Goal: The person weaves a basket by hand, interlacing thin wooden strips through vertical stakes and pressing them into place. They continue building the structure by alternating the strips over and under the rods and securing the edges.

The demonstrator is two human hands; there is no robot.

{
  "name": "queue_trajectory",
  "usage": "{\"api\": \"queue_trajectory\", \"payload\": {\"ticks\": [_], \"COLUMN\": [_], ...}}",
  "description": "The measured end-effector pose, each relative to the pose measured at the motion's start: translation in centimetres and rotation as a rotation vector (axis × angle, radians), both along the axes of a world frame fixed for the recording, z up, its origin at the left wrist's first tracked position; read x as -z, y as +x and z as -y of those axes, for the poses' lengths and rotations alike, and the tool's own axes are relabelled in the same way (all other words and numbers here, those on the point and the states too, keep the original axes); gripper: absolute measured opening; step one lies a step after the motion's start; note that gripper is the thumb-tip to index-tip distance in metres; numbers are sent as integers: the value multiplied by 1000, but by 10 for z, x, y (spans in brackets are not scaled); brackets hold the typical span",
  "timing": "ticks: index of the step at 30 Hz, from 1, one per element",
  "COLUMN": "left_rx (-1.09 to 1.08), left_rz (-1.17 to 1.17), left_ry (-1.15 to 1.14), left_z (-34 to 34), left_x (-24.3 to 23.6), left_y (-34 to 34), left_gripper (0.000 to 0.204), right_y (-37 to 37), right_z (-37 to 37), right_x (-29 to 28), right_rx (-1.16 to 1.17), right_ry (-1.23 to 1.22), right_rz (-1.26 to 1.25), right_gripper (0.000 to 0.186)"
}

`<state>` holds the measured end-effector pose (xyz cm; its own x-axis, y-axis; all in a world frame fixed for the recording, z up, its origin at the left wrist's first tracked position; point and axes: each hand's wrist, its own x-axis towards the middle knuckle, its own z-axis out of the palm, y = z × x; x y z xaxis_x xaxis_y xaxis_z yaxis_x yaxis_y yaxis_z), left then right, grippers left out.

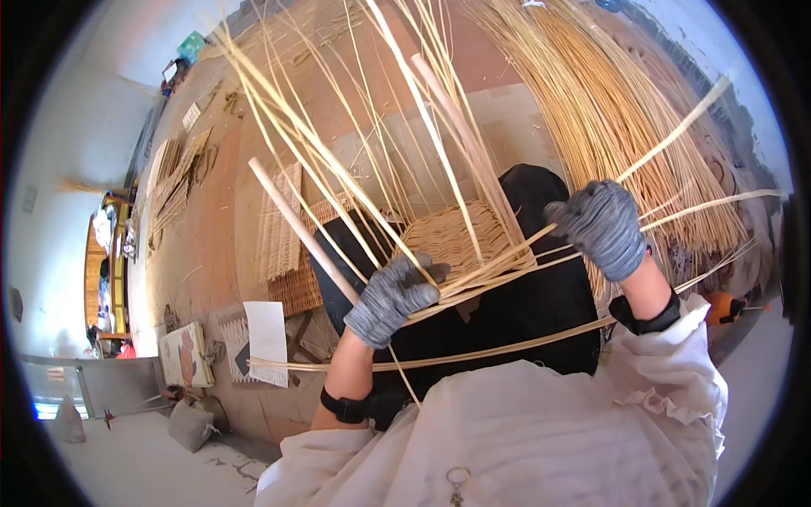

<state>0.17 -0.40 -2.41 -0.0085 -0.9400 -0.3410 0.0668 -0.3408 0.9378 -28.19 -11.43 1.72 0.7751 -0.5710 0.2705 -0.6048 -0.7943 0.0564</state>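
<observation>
A tan woven cane basket (456,239) sits on a black cloth (515,325) across the person's lap. Its near edge runs from side to side, tilting up a little toward the right. Long thin pale canes (314,144) stand out from it, and they point up and away from the person, with many leaning left. 2 thick round light-brown wooden sticks point that way too: 1 long straight stick on the left (296,221) and 1 on the right (473,139). So the longest way of the whole thing runs away from the body.

The basket is between the 2 hands. The left hand (390,300), in a grey knit glove, is at the near left corner, with its fingers curled around the edge. The right hand (601,226), in a grey knit glove too, is past the right side and a bit higher up. It is closed around a flat pale cane strip (680,127), which runs from the basket's near edge out to the upper right.

Behind the right hand, a big bundle of straw-coloured canes (574,101) lies on the floor.
</observation>
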Motion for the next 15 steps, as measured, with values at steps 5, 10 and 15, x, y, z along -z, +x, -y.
{"api": "queue_trajectory", "payload": {"ticks": [5, 10, 15], "left_rx": [87, 34, -65], "left_rz": [659, 670, 702], "left_ry": [13, -64, 28], "left_z": [3, -10, -12], "left_x": [17, 24, 16], "left_y": [0, -3, -22], "left_gripper": [26, 31, 36], "right_y": [20, 50, 157], "right_z": [-10, -13, 45], "right_x": [42, 25, -12], "right_rx": [336, 193, 52], "right_ry": [266, 1086, 325], "right_rz": [858, 1415, 540], "right_gripper": [26, 30, 46]}}
